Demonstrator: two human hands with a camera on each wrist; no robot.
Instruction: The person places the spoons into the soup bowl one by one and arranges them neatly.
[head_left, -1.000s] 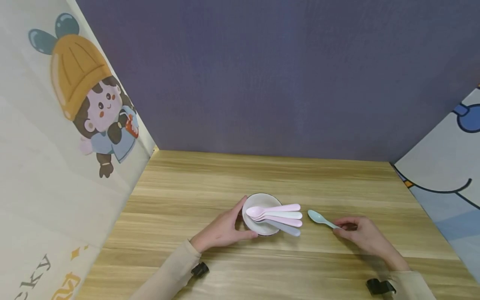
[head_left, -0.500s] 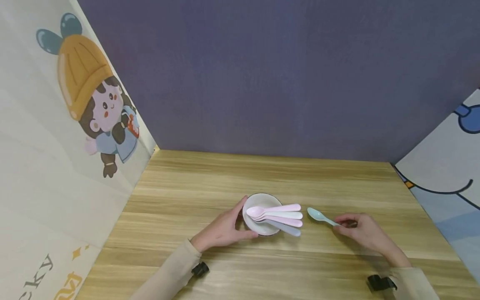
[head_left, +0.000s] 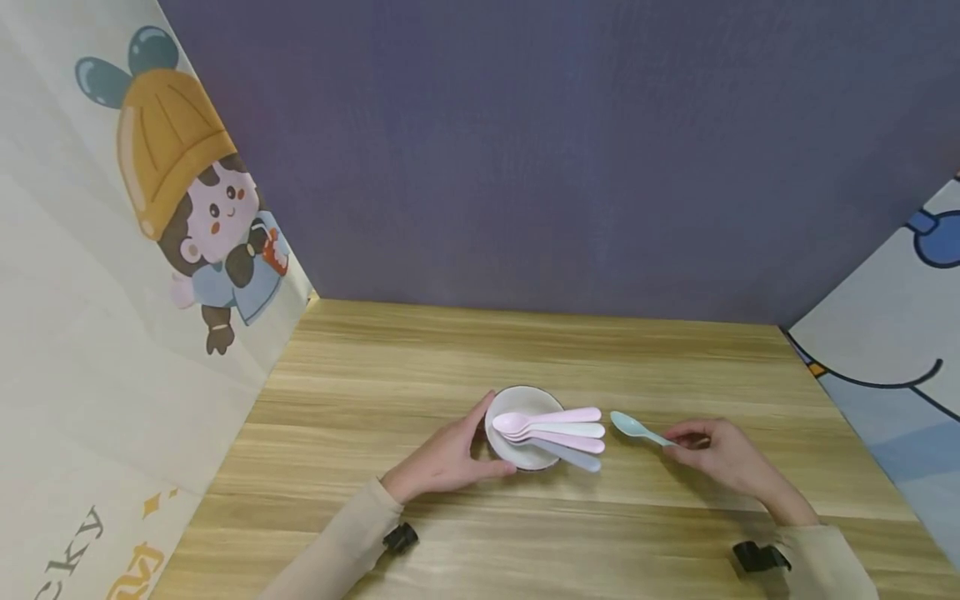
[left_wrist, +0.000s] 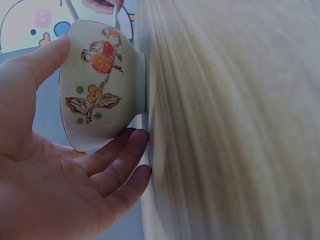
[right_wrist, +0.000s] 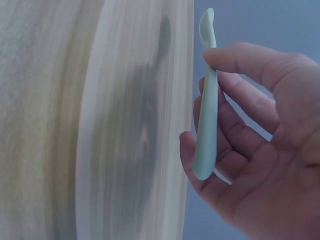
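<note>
My right hand [head_left: 723, 462] pinches the pale blue spoon [head_left: 634, 428] by its handle, long axis pointing to ten o'clock toward the bowl [head_left: 517, 450], which my left hand [head_left: 444, 461] cups at nine o'clock.

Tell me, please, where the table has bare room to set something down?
The table is bare between the bowl and the back wall, and left of the left hand. It is crowded between the bowl's spoons and the right hand holding the green spoon.
</note>
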